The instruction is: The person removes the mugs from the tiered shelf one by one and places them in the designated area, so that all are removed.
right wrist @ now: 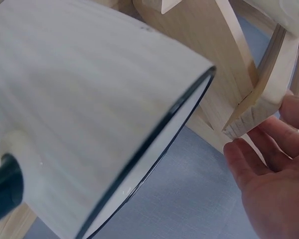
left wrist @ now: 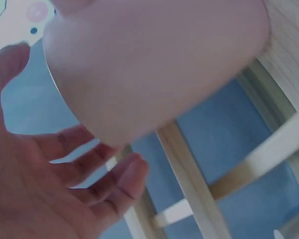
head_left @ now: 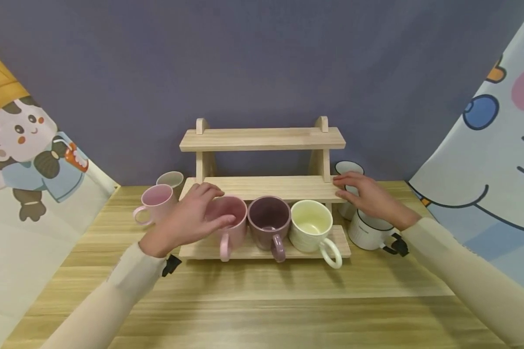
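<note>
A pink mug (head_left: pixel 232 225) stands on the lowest board of a wooden three-tier rack (head_left: pixel 262 140), its handle facing me. My left hand (head_left: pixel 189 218) hovers at its left rim, fingers loosely spread and thumb over the opening. In the left wrist view, fingertips (left wrist: pixel 132 174) reach behind the rim of the pink mug (left wrist: pixel 154 59); contact is unclear. To the right on the same board are a dark purple mug (head_left: pixel 269 218) and a pale yellow mug (head_left: pixel 311 225). My right hand (head_left: pixel 367 196) pinches the right end of the middle board (right wrist: pixel 264 104) between thumb and fingers.
Left of the rack stand another pink mug (head_left: pixel 157 201) and a greyish cup (head_left: pixel 171 179). At the right are a white dark-rimmed mug (head_left: pixel 367 231) and a taller white one (head_left: pixel 348 168). A dark cloth (head_left: pixel 262 58) hangs behind the wooden table (head_left: pixel 262 310).
</note>
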Motion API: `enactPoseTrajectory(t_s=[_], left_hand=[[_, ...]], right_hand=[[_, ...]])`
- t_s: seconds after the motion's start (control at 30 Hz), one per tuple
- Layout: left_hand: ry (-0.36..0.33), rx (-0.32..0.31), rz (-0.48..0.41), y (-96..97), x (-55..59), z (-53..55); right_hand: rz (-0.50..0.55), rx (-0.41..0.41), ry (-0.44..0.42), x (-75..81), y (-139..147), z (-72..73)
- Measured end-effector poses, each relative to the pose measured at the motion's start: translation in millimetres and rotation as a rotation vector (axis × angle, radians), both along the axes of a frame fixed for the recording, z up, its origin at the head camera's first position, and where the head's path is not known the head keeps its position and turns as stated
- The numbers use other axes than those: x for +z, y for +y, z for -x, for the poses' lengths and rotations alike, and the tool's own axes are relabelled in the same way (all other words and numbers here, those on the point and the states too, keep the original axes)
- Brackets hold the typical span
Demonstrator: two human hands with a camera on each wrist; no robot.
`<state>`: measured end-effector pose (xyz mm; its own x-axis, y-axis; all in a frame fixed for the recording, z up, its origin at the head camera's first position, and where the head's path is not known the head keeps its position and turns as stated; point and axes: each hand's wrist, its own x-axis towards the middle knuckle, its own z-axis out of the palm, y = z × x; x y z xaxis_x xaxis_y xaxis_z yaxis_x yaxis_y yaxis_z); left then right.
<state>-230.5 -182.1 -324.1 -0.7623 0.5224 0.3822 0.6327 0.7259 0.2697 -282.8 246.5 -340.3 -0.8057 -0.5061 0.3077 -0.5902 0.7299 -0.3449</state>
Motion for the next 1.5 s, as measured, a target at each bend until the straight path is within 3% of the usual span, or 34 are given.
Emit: enactPoseTrajectory(t_s=[0.33,0.7,1.07,1.33,1.5], left_hand=[[-0.05,0.093,0.069,16.9,-3.0,-5.6],[-0.036,0.119,0.056,20.5,-3.7,-1.9],[0.044,0.095,-0.009,-1.0,-2.0,-3.7],[0.092,0.086,-0.037,-24.4,5.1,-12.0],[0.087,0.116,-0.031,-40.7,10.1,-20.2]], right_hand=[[0.008,0.02,0.005,-0.9,0,0.3],[0.004,-0.005,-0.008,-3.1,0,2.6],[0.004,-0.009,-0.017,-1.6,0,1.4],[0.01,-0.003,-0.008,-1.0,1,0.7],[0.011,-0.004,-0.005,-2.0,0,1.7]])
